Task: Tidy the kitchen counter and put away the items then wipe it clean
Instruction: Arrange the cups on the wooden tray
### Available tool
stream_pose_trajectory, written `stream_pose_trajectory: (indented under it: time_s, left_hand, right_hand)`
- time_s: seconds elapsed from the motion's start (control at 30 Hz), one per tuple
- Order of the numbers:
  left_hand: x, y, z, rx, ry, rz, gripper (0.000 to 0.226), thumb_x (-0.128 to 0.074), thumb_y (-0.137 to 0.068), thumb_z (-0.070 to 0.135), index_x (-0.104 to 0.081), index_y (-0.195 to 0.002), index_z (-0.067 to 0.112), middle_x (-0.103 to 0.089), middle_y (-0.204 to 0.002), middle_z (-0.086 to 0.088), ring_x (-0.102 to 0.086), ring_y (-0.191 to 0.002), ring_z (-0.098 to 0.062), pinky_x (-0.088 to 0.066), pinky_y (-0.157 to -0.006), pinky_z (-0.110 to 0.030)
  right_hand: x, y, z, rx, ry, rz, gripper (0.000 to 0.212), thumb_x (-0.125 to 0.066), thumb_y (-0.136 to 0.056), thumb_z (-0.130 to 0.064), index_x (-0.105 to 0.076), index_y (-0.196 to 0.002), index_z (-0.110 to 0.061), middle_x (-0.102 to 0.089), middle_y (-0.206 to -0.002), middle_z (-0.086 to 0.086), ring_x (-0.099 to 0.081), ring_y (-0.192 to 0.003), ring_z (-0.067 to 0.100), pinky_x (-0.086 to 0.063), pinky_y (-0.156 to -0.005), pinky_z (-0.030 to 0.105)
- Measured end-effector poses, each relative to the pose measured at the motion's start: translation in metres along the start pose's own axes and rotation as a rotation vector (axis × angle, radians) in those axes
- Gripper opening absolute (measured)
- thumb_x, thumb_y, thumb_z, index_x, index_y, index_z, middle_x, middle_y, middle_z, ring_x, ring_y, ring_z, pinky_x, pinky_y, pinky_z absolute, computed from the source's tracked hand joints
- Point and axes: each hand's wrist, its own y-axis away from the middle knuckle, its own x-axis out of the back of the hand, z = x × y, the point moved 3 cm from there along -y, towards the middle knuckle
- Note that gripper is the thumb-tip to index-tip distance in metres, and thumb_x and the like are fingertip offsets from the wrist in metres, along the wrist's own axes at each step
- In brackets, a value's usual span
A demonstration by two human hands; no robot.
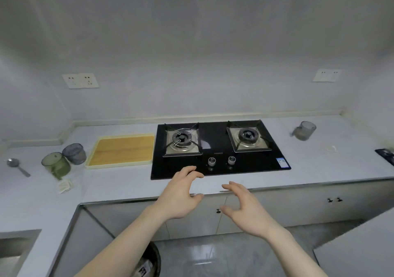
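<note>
My left hand [181, 193] and my right hand [245, 208] hover over the counter's front edge [128, 200], fingers loosely curved, holding nothing. On the white counter to the left lie a metal spoon [18, 167], a green transparent cup [55, 165], a grey transparent cup [74, 153] and a crumpled white paper scrap [65, 186]. A yellow tray with a wooden board [122, 151] sits beside the black two-burner stove [217, 149]. At the right stand a clear grey cup [304, 130], a small white scrap [330, 148] and a dark object [386, 155] at the frame edge.
A sink [12, 249] is set into the counter at the lower left. Cabinet doors [277, 210] run below the counter, and one open door panel [358, 249] juts in at the lower right. A dark bin [149, 261] stands on the floor. Wall sockets [80, 80] sit above.
</note>
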Motion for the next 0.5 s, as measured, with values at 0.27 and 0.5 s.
stream_pose_trajectory:
  time_s: [0.27,0.5]
  left_hand:
    - [-0.015,-0.063,0.045,-0.066,-0.078,-0.039,0.056,-0.067,-0.091,0.039,-0.047,-0.143,0.039,-0.024,-0.161,0.018,-0.026,-0.147,-0.007,-0.027,-0.118,-0.025]
    - [-0.038,-0.163,0.088,-0.141,-0.069,-0.058,0.053,-0.066,-0.093,0.039,-0.047,-0.142,0.038,-0.023,-0.161,0.016,-0.029,-0.144,-0.007,-0.028,-0.114,-0.020]
  right_hand:
    - [0.077,-0.012,0.066,-0.039,-0.069,0.120,0.058,-0.068,-0.093,-0.035,-0.044,-0.146,-0.036,-0.032,-0.147,-0.025,-0.033,-0.138,-0.003,-0.024,-0.112,0.015]
    - [0.144,-0.057,0.120,-0.112,-0.050,0.193,0.060,-0.070,-0.092,-0.038,-0.045,-0.146,-0.037,-0.034,-0.157,-0.014,-0.039,-0.141,0.008,-0.033,-0.117,0.028]
